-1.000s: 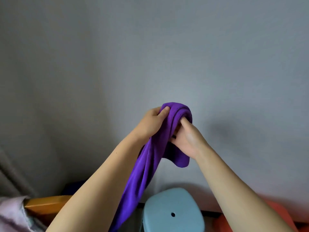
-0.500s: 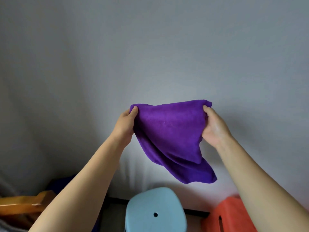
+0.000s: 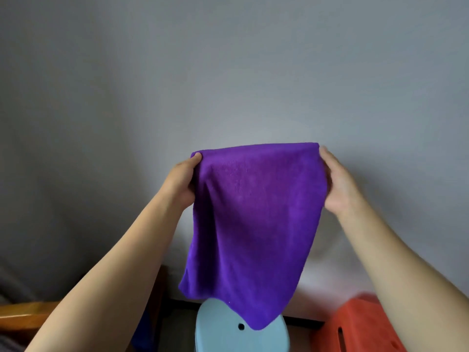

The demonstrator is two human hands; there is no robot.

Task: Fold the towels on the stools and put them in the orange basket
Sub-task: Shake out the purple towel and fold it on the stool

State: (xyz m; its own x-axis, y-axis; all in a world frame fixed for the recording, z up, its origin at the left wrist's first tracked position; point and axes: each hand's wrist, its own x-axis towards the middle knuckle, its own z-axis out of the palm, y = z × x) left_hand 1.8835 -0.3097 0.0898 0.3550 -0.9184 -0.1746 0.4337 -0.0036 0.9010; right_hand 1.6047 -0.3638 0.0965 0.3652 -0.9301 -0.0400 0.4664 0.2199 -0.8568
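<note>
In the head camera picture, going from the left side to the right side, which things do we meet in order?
wooden furniture edge → left hand → purple towel → right hand → orange basket

We see a fuzzy matt purple cloth towel point(image 3: 253, 219), a smooth plastic stool point(image 3: 228, 336), and glossy wood point(image 3: 22, 316) at near left.

no readable text, labels, brand names, numbers or signs appear on anything in this view; all surfaces look plain.
</note>
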